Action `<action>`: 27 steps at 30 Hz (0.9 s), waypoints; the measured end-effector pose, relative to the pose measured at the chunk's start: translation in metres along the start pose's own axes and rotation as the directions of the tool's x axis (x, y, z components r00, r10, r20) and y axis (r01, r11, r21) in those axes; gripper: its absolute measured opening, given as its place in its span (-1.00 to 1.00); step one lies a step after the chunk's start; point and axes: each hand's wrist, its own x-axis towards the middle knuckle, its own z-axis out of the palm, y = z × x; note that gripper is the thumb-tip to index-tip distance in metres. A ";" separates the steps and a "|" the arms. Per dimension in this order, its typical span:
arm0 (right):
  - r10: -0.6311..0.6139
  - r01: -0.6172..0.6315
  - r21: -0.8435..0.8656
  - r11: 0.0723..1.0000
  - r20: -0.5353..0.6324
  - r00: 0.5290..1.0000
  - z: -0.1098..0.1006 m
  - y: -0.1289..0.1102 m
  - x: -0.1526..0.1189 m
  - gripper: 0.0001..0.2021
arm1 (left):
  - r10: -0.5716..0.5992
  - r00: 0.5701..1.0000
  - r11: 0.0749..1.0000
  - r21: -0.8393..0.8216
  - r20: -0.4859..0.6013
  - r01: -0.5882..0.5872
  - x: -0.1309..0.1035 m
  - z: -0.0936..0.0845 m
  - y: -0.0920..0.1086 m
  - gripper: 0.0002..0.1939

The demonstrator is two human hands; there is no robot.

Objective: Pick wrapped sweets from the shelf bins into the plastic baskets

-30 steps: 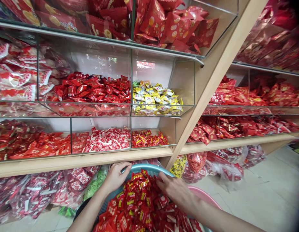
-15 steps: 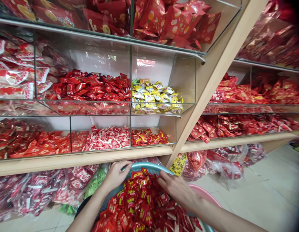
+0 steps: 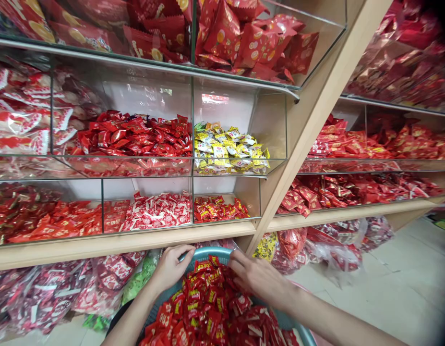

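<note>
A blue-green plastic basket (image 3: pixel 215 251) heaped with small red candy packets (image 3: pixel 204 300) is right in front of me, below the shelves. My left hand (image 3: pixel 174 265) is on its far left rim, fingers and thumb closed around the edge. Over the right side of the heap, close to the far rim, is my right hand (image 3: pixel 249 274). Its fingers bend down toward the packets, and their tips are partly hidden, so what they hold does not show. Many packets carry yellow lettering; paler red-and-white ones lie nearer me on the right.
Wooden shelving (image 3: pixel 222 233) with glass-fronted bins rises ahead. The nearest bin holds similar red-and-yellow candies (image 3: pixel 220 209); above it are yellow-and-white candies (image 3: pixel 229 149). Clear bags of sweets (image 3: pixel 53 288) lie under the shelf on both sides. Pale floor tiles (image 3: pixel 395 269) extend right.
My right hand has shifted slightly left and up toward the far rim. The left hand stays at the rim. The view has tilted a little, so the shelves appear lower.
</note>
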 end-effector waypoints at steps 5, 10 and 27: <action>0.160 -0.145 0.139 0.980 -0.097 0.982 -0.045 0.050 0.028 -0.77 | 0.008 1.000 1.000 0.013 0.000 -0.008 0.000 0.000 0.000 -0.72; 0.225 -0.211 0.237 0.948 -0.036 0.974 -0.051 0.098 0.055 -0.77 | 0.016 1.000 1.000 0.017 -0.004 -0.016 -0.002 -0.002 0.001 -0.73; 0.385 -0.319 0.451 0.834 -0.060 0.921 -0.046 0.099 0.067 -0.78 | 0.012 1.000 1.000 0.010 0.014 -0.012 -0.001 -0.004 0.002 -0.73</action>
